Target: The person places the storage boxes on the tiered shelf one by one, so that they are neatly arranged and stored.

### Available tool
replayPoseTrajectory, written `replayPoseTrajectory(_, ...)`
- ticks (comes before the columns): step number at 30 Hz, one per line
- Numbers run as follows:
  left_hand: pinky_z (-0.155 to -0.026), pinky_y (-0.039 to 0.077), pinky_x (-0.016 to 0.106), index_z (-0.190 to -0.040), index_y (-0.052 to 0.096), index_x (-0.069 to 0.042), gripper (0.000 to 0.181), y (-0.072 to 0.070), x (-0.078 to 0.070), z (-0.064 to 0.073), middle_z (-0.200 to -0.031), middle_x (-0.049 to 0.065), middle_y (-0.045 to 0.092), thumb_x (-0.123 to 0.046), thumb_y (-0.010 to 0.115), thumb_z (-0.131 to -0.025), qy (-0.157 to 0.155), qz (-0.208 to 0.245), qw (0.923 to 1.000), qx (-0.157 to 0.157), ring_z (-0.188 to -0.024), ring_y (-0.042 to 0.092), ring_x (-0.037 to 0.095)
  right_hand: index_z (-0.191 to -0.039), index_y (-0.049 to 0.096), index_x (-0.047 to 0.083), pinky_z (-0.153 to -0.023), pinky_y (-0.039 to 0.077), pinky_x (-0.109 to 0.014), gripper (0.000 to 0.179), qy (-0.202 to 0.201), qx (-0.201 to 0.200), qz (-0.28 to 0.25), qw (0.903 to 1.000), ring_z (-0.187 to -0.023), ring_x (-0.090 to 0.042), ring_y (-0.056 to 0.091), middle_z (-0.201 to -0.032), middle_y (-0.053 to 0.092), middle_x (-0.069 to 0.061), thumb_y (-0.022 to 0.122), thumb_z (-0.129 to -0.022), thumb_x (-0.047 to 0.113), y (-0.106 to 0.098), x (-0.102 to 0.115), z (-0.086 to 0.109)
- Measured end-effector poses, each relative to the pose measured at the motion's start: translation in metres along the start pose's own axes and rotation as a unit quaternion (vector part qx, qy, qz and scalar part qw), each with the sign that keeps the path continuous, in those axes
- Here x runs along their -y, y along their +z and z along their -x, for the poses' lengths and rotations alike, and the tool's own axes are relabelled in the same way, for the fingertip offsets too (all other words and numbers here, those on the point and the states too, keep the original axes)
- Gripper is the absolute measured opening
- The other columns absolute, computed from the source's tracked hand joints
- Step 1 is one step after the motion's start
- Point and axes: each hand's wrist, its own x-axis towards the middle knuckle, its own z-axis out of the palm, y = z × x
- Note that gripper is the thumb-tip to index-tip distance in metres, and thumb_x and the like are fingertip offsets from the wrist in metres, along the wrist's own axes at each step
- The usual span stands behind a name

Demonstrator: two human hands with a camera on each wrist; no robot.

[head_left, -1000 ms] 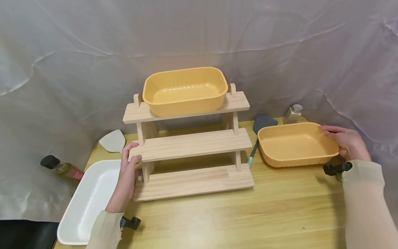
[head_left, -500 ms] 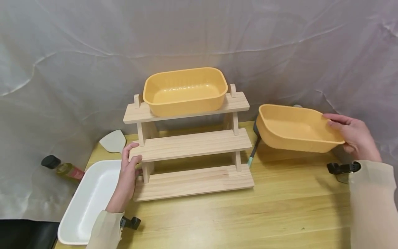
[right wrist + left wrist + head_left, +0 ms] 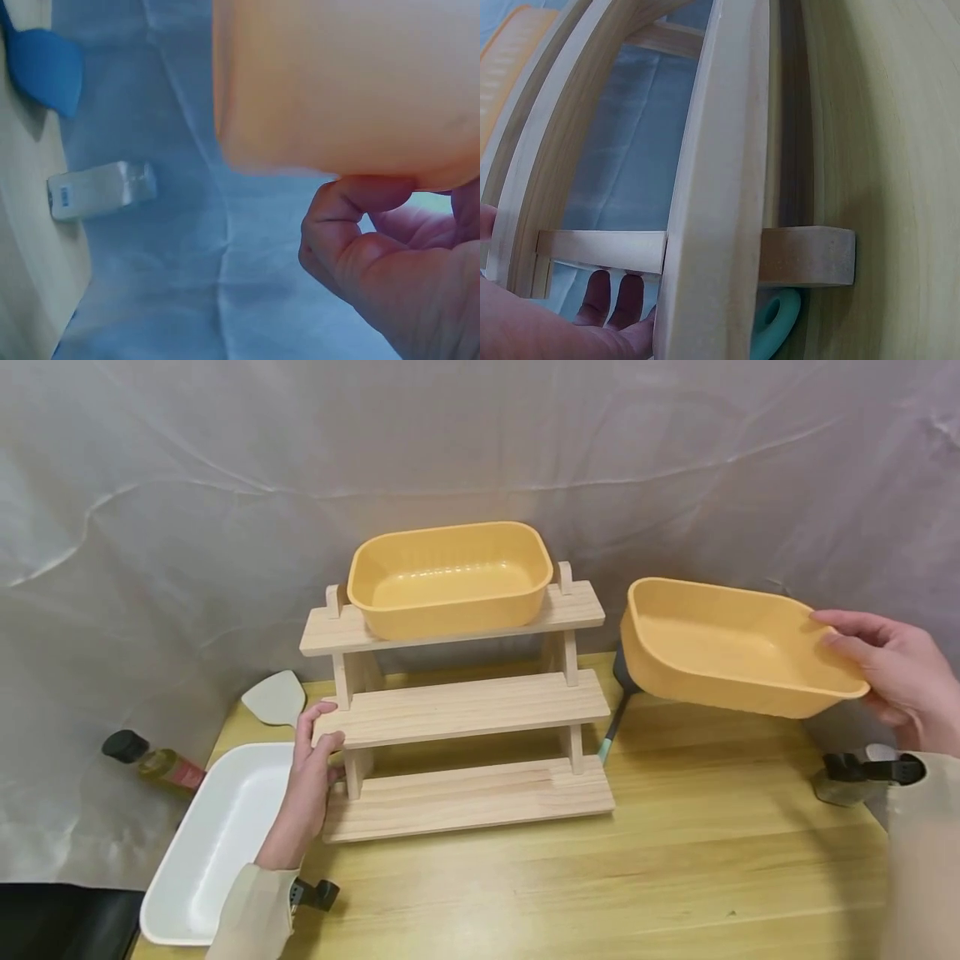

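A wooden three-tier stand (image 3: 461,710) has a yellow tray (image 3: 453,618) on its top shelf. My left hand (image 3: 303,793) grips the left end of the middle shelf; in the left wrist view its fingers (image 3: 596,298) curl beneath the side support. Raised off the table at the right is a second yellow tray (image 3: 720,687), slightly tilted. My right hand (image 3: 903,672) pinches that tray by its right end, and the right wrist view shows the hand (image 3: 390,262) at the tray's edge.
At the left lie a white tray (image 3: 176,868), a dark-capped bottle (image 3: 161,768) and a pale spatula (image 3: 275,697). A dark spatula (image 3: 617,717) is right of the stand. A jar (image 3: 840,789) stands near my right wrist; another (image 3: 97,191) sits by the grey curtain (image 3: 675,460).
My right hand has lifted the second yellow tray off the table, moving it up and slightly right, with its left end raised. The left hand stays on the stand.
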Motion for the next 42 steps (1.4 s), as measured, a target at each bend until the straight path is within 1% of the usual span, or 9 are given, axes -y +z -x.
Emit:
replayPoseTrajectory(3,-0.095,0.046,0.044,-0.148,0.044,-0.032,0.044,0.001,-0.001,0.000,-0.157,-0.002,0.029,-0.015,0.046,-0.108,0.000,0.002,1.0000,-0.001,-0.130,0.045,0.027,-0.126,0.066,0.044,-0.032,0.029,-0.039,0.018,0.002,0.004,0.030,0.9995,-0.036,-0.017,0.042,-0.086,0.076,0.016,0.067,-0.109,0.038,-0.001,0.007,0.005)
replayPoseTrajectory(6,-0.097,0.045,0.046,-0.149,0.044,-0.032,0.044,0.002,-0.001,0.000,-0.158,-0.001,0.029,-0.015,0.046,-0.108,0.000,0.002,1.0000,0.000,-0.130,0.044,0.028,-0.124,0.067,0.043,-0.033,0.033,-0.034,0.016,-0.002,0.004,0.027,0.9996,-0.037,-0.016,0.046,-0.088,0.075,0.017,0.066,-0.109,0.036,0.001,0.012,0.010)
replayPoseTrajectory(9,-0.100,0.043,0.050,-0.149,0.043,-0.030,0.044,0.003,0.000,-0.001,-0.159,0.000,0.028,-0.016,0.046,-0.108,0.000,0.001,1.0000,0.001,-0.132,0.044,0.029,-0.119,0.075,0.035,-0.037,0.044,-0.027,0.020,-0.025,0.015,-0.074,0.9968,-0.047,-0.013,0.064,-0.090,0.075,0.010,0.065,-0.110,0.020,0.003,0.014,0.013)
replayPoseTrajectory(13,-0.100,0.041,0.052,-0.150,0.043,-0.030,0.044,0.004,0.001,-0.001,-0.159,0.000,0.028,-0.016,0.046,-0.108,-0.001,-0.001,1.0000,0.000,-0.132,0.044,0.029,-0.112,0.083,0.021,-0.045,0.054,-0.027,0.029,-0.046,0.040,-0.212,0.9754,-0.065,-0.020,0.078,-0.094,0.076,0.001,0.062,-0.108,0.001,0.008,0.019,0.017)
replayPoseTrajectory(19,-0.099,0.041,0.050,-0.151,0.043,-0.030,0.046,0.005,0.000,-0.002,-0.158,-0.001,0.029,-0.016,0.046,-0.107,0.001,0.000,1.0000,-0.002,-0.130,0.044,0.028,-0.118,0.082,0.022,-0.045,0.055,-0.028,0.024,-0.046,0.051,-0.189,0.9796,-0.067,-0.021,0.078,-0.100,0.076,0.004,0.066,-0.109,0.007,0.024,0.032,0.030)
replayPoseTrajectory(22,-0.100,0.040,0.051,-0.150,0.043,-0.030,0.046,0.005,0.000,-0.002,-0.157,-0.001,0.029,-0.016,0.046,-0.107,0.002,0.001,1.0000,-0.004,-0.130,0.044,0.028,-0.121,0.081,0.018,-0.053,0.060,-0.032,0.025,-0.061,0.067,-0.210,0.9735,-0.072,-0.020,0.079,-0.104,0.072,0.001,0.063,-0.109,0.005,0.038,0.032,0.034)
replayPoseTrajectory(32,-0.103,0.039,0.053,-0.151,0.042,-0.029,0.045,0.005,0.001,-0.001,-0.161,0.000,0.026,-0.017,0.046,-0.108,0.001,-0.003,1.0000,-0.001,-0.134,0.042,0.031,-0.121,0.079,0.011,-0.056,0.061,-0.033,0.028,-0.074,0.124,-0.256,0.9557,-0.073,-0.020,0.076,-0.104,0.064,-0.003,0.059,-0.110,-0.003,0.084,0.034,0.045)
replayPoseTrajectory(37,-0.100,0.040,0.051,-0.152,0.042,-0.029,0.046,0.005,0.000,-0.001,-0.160,-0.001,0.027,-0.017,0.046,-0.108,0.003,-0.005,1.0000,-0.001,-0.131,0.043,0.029,-0.121,0.078,0.011,-0.061,0.061,-0.029,0.026,-0.084,0.136,-0.244,0.9564,-0.079,-0.016,0.072,-0.105,0.061,-0.004,0.060,-0.109,-0.003,0.115,0.038,0.051)
replayPoseTrajectory(42,-0.099,0.041,0.049,-0.152,0.042,-0.029,0.046,0.006,0.000,-0.002,-0.160,-0.004,0.027,-0.017,0.046,-0.108,0.003,-0.004,1.0000,-0.001,-0.129,0.045,0.027,-0.118,0.076,0.012,-0.063,0.061,-0.026,0.023,-0.106,0.137,-0.213,0.9618,-0.083,-0.013,0.065,-0.104,0.056,-0.006,0.062,-0.108,-0.002,0.146,0.045,0.053)
